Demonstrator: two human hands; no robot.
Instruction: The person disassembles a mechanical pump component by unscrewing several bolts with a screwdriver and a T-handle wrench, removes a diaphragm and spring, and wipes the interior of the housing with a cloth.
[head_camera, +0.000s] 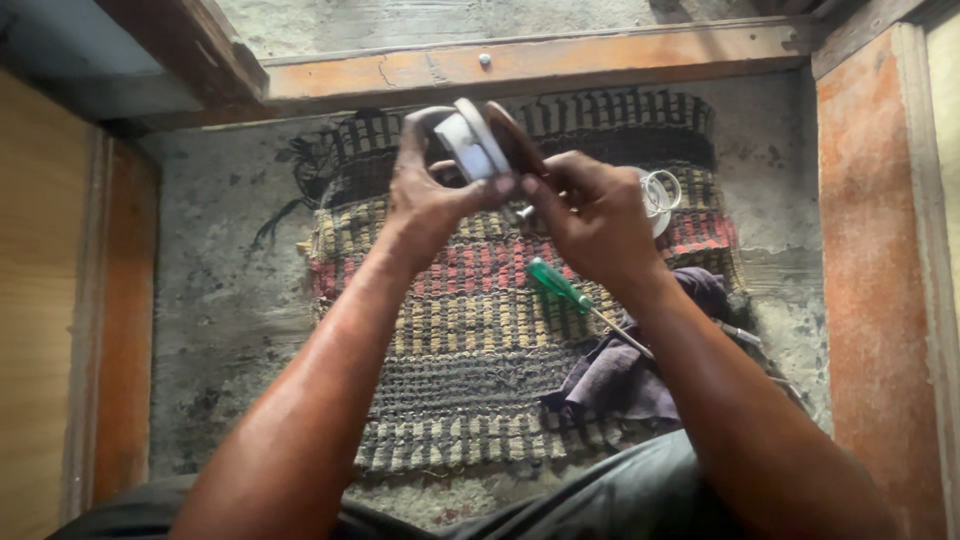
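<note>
Above the grey-clad lap (640, 495), left hand (432, 195) clasps a round white-and-brown fitting (478, 140) over the woven mat (470, 330), right hand (595, 215) pinching at its edge, seemingly mid-job; green screwdriver (560, 285) lies unused on the mat.

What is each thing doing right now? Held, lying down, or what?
Round white and brown part: held up, tilted on edge.
Left hand: gripping the round part.
Right hand: fingers pinched at the part's lower edge.
Green-handled screwdriver: lying flat on the mat, untouched.
Purple cloth: crumpled.
Woven mat: spread flat.
</note>
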